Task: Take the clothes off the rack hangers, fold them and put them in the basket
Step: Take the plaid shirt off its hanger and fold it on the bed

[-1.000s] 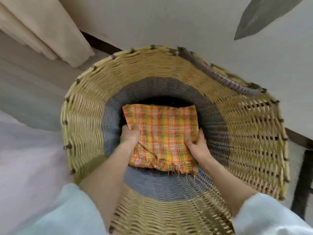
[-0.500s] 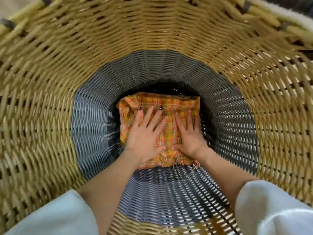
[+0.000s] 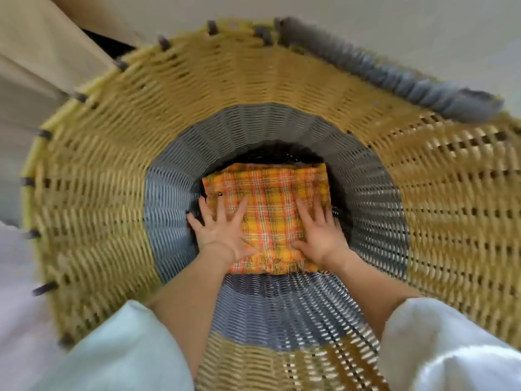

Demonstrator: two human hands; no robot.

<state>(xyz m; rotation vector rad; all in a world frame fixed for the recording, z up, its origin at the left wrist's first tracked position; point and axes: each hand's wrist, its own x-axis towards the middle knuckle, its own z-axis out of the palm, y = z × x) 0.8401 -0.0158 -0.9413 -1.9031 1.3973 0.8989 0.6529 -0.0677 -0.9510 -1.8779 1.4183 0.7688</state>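
A folded orange plaid cloth (image 3: 267, 210) lies flat at the bottom of the woven basket (image 3: 439, 193). The left hand (image 3: 218, 231) and right hand (image 3: 320, 234) press on its near corners, fingers spread straight, gripping nothing.

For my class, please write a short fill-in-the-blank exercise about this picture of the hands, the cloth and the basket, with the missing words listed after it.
1. The folded plaid cloth lies at the ______ of the woven basket.
2. The left hand and right hand rest on the cloth with fingers ______.
3. The basket's upper wall is yellow; the lower band around the cloth is ______.

Missing words: bottom; spread flat; grey
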